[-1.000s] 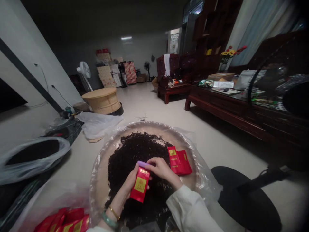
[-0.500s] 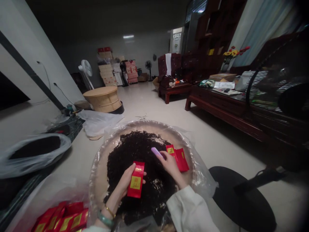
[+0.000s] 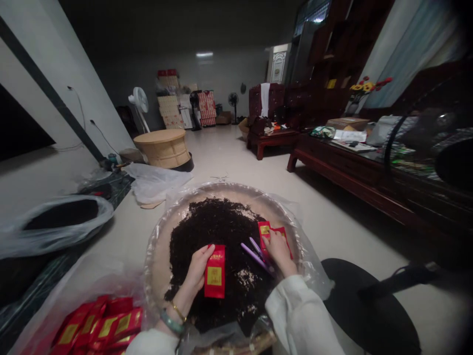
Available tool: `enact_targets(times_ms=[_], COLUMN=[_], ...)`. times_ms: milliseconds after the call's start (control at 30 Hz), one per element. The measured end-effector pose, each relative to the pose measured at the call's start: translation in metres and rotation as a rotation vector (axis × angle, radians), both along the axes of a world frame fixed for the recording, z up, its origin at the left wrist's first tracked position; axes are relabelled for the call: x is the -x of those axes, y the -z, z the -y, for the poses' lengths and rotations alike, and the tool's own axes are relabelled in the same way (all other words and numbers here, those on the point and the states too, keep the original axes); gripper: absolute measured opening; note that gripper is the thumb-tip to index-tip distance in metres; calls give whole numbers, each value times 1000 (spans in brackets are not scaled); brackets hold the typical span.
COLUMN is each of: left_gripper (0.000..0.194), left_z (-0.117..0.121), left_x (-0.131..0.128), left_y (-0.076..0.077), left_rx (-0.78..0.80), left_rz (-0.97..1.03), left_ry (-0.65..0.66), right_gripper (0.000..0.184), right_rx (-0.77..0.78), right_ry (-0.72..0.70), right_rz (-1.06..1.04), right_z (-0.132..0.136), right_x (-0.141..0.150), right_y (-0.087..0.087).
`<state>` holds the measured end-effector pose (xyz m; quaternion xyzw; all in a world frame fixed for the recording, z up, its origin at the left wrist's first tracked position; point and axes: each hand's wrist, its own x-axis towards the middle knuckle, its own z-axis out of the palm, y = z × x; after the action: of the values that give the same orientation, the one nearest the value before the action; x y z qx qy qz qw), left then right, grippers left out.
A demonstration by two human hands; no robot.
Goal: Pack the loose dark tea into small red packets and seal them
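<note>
My left hand grips a red foil packet with a yellow label by its upper left side, above dark dried leaves that look like tea. The leaves lie in a round, plastic-lined tray. On the tray's right side, my right hand is closed at the fingertips on a red packet, beside another one partly hidden by the hand. Left of my right hand, a purple two-armed clamp, like a small hair straightener, lies spread on the leaves.
A clear bag of several red packets stands at lower left. Behind it is an open bag of dark leaves. A black round fan base is at right, near a long dark wooden table. A round wooden stand is farther back.
My right hand has let go of the purple clamp, which now lies on the leaves, and has moved right onto the red packets. My left hand still holds its packet, now more upright.
</note>
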<state>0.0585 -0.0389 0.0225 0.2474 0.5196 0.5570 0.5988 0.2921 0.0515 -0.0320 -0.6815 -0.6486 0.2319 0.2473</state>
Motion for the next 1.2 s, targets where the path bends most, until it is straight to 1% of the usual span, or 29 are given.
enact_targets(times_ms=[33,100,167,200,233,300,400,500,567,600,633,667,700,733,767,833,867,900,967,1067,1133,1200], left_gripper=[43,43,44,44,44,46,47,43,42,41,41,41,40,37,33,26,18,13,14,25,31,35], left_z=[0,-1,-1,-2,-2,-2,-1,2,5,8,12,16,20,25,31,41,46,50,54,50,41,28], left_x=[1,2,5,6,7,11,17,22,30,38,49,63,80,99,118,153,166,176,183,177,166,153], left_y=[0,1,3,4,4,5,5,4,3,2,1,1,1,2,4,10,13,17,23,29,30,27], left_rx=[-5,-5,-8,-15,-18,-5,39,-15,-48,-49,-46,-45,-62,-99,-171,-397,-500,-565,-595,-570,-555,-487], left_rz=[-3,-25,-61,-80,-97,-126,-123,-61,22,78,140,205,264,317,375,500,553,626,748,858,866,781], left_ry=[-5,3,41,65,88,128,212,340,374,351,304,226,121,33,-56,-246,-335,-382,-332,-155,-66,39], right_gripper=[33,35,35,33,31,28,30,42,50,51,48,44,40,39,39,40,41,42,44,41,36,32], right_rx=[-17,-39,-47,-53,-53,-64,-76,23,71,61,18,1,-6,-2,10,44,60,73,84,69,42,2], right_ry=[-21,-100,-217,-295,-342,-359,-307,-311,-244,-178,-80,-22,18,55,89,145,164,179,197,207,199,180], right_rz=[-36,-120,-240,-356,-428,-507,-513,-517,-419,-340,-207,-134,-80,-23,29,129,172,212,279,335,329,292], right_z=[0,6,19,25,32,40,43,34,22,15,8,1,-5,-10,-13,-17,-17,-16,-15,-13,-12,-13], right_x=[6,27,56,70,84,103,115,107,91,80,69,57,45,34,26,16,14,15,19,25,25,22], right_y=[-5,-13,-19,-22,-25,-28,-29,-25,-21,-19,-18,-16,-14,-11,-7,2,7,12,21,29,31,29])
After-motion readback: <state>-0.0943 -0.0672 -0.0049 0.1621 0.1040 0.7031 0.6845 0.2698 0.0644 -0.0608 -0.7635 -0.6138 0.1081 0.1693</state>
